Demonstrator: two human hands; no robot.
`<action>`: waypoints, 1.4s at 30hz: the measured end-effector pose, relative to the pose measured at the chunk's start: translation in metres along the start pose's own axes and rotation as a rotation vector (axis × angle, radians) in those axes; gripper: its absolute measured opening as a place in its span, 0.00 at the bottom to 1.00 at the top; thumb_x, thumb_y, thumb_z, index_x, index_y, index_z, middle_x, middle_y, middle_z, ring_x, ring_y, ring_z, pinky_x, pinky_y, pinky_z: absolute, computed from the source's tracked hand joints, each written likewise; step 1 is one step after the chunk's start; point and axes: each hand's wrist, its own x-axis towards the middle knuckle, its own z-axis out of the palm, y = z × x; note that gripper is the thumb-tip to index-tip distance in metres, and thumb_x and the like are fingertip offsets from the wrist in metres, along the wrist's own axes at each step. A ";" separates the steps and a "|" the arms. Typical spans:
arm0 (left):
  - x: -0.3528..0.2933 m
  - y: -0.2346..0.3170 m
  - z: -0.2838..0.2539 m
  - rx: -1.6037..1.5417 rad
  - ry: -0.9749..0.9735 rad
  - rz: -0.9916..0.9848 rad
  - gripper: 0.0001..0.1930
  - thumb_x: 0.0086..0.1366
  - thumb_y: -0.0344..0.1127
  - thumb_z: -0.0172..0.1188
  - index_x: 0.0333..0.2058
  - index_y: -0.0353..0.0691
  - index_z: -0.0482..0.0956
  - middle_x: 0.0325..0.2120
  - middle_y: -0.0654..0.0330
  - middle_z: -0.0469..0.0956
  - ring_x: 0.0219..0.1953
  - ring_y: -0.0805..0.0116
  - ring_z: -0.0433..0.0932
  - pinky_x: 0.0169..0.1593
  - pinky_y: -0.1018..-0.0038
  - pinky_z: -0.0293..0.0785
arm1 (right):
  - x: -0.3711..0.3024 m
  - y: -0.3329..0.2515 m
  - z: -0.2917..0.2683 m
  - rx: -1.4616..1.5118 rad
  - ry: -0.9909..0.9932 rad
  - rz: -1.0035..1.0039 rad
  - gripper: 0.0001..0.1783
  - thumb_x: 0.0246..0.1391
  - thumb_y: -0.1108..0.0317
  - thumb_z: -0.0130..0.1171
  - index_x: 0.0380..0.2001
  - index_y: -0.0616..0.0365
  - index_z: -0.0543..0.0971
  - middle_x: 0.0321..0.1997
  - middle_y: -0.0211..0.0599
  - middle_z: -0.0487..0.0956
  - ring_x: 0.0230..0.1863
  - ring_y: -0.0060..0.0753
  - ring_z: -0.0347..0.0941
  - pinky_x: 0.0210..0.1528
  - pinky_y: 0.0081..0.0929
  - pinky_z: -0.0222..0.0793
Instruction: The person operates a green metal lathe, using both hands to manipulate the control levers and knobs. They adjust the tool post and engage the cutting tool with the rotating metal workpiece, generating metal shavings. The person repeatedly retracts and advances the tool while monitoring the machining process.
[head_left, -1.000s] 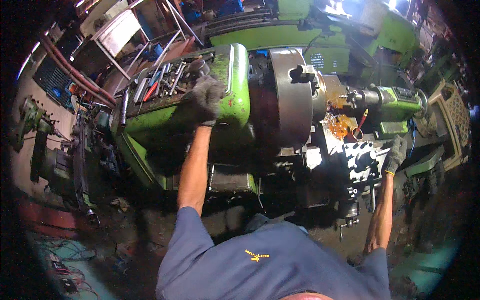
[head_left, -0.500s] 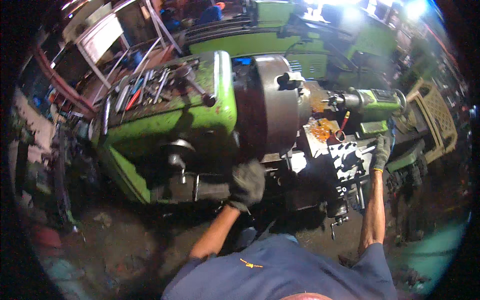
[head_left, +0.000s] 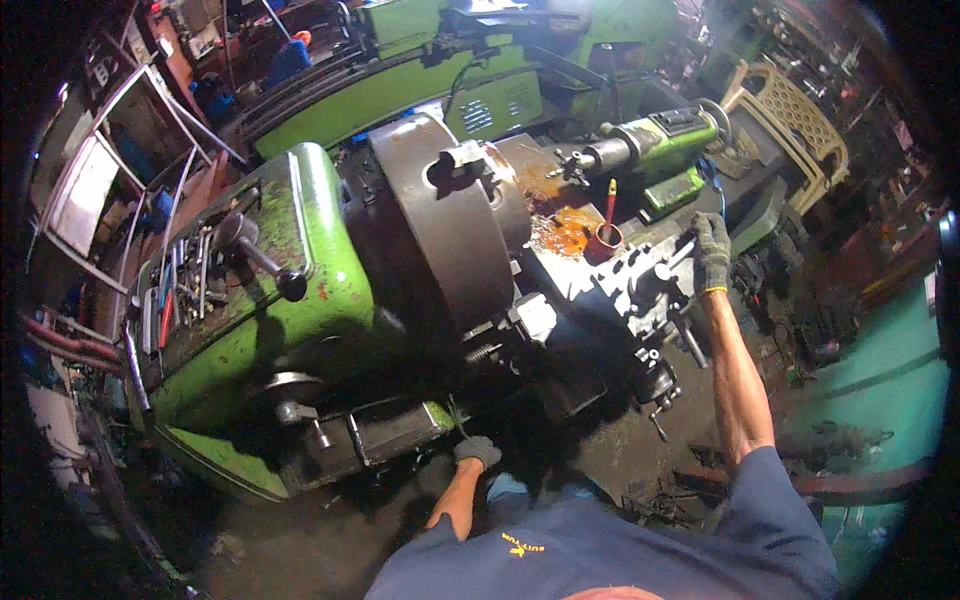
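Observation:
A green lathe stands before me, its large dark chuck (head_left: 450, 225) in the middle. My left hand (head_left: 478, 452), in a grey knit glove, is low by the front of the lathe. Its fingers are closed around the lower end of a thin lever (head_left: 456, 415). My right hand (head_left: 712, 250), gloved the same way, is closed beside the tool post (head_left: 650, 290), at the end of a light metal bar (head_left: 683, 254). What its fingers hold is hidden. A brush (head_left: 611, 200) stands in a small reddish pot (head_left: 602, 243) between chuck and tool post.
Loose tools (head_left: 185, 285) lie on the headstock (head_left: 335, 250), beside a ball-ended lever (head_left: 290, 283). To the right sits the green tailstock (head_left: 670, 145), with a beige plastic chair (head_left: 790, 120) behind. Another green machine (head_left: 380, 95) stands at the back. A crank handle (head_left: 660, 425) sticks out toward me.
My left hand has dropped from beside the chuck to the low lever and closed there. My right hand stays by the tool post. The view has turned and shifted.

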 end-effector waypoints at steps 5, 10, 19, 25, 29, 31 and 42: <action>0.005 -0.019 -0.051 -0.148 0.255 0.141 0.24 0.61 0.51 0.50 0.42 0.40 0.85 0.47 0.45 0.81 0.52 0.42 0.79 0.54 0.53 0.75 | 0.001 0.015 -0.009 -0.181 0.007 -0.276 0.09 0.66 0.64 0.54 0.41 0.56 0.79 0.36 0.39 0.78 0.34 0.36 0.76 0.38 0.34 0.70; -0.022 0.007 -0.040 -0.266 0.326 0.016 0.22 0.62 0.52 0.51 0.39 0.40 0.85 0.43 0.43 0.81 0.49 0.38 0.78 0.53 0.51 0.75 | -0.003 0.005 -0.015 0.127 -0.023 0.068 0.11 0.65 0.60 0.57 0.37 0.56 0.79 0.28 0.34 0.76 0.26 0.27 0.69 0.31 0.30 0.68; -0.031 0.001 0.000 -0.398 0.602 0.077 0.16 0.62 0.45 0.58 0.43 0.43 0.83 0.49 0.49 0.79 0.54 0.46 0.77 0.57 0.56 0.74 | -0.004 0.002 -0.021 0.135 -0.081 -0.096 0.11 0.66 0.60 0.57 0.40 0.57 0.79 0.36 0.30 0.78 0.35 0.25 0.72 0.41 0.26 0.71; -0.068 0.050 -0.008 -0.435 0.910 -0.103 0.15 0.61 0.43 0.58 0.42 0.43 0.83 0.46 0.49 0.80 0.51 0.46 0.78 0.54 0.56 0.74 | 0.005 0.026 -0.016 0.568 -0.227 -0.018 0.07 0.65 0.65 0.60 0.37 0.57 0.78 0.27 0.27 0.77 0.26 0.17 0.71 0.29 0.21 0.68; -0.086 0.105 -0.014 -0.520 1.078 -0.202 0.14 0.61 0.42 0.58 0.39 0.40 0.84 0.43 0.49 0.81 0.48 0.45 0.79 0.53 0.56 0.75 | 0.005 0.010 -0.024 0.642 -0.332 -0.083 0.07 0.62 0.66 0.64 0.35 0.56 0.77 0.30 0.25 0.76 0.29 0.15 0.71 0.29 0.20 0.69; -0.095 0.148 -0.016 -0.522 1.218 -0.186 0.12 0.61 0.39 0.61 0.37 0.38 0.84 0.39 0.49 0.83 0.46 0.47 0.80 0.51 0.57 0.76 | 0.011 0.020 -0.028 0.707 -0.437 -0.041 0.06 0.61 0.68 0.65 0.35 0.55 0.77 0.30 0.22 0.75 0.29 0.14 0.71 0.29 0.18 0.69; -0.140 0.316 -0.103 -0.951 1.452 -0.099 0.08 0.63 0.32 0.64 0.37 0.34 0.84 0.37 0.52 0.84 0.42 0.58 0.82 0.50 0.65 0.76 | 0.031 0.024 -0.040 0.736 -0.669 -0.023 0.14 0.57 0.58 0.69 0.32 0.57 0.81 0.23 0.30 0.79 0.26 0.18 0.74 0.29 0.25 0.70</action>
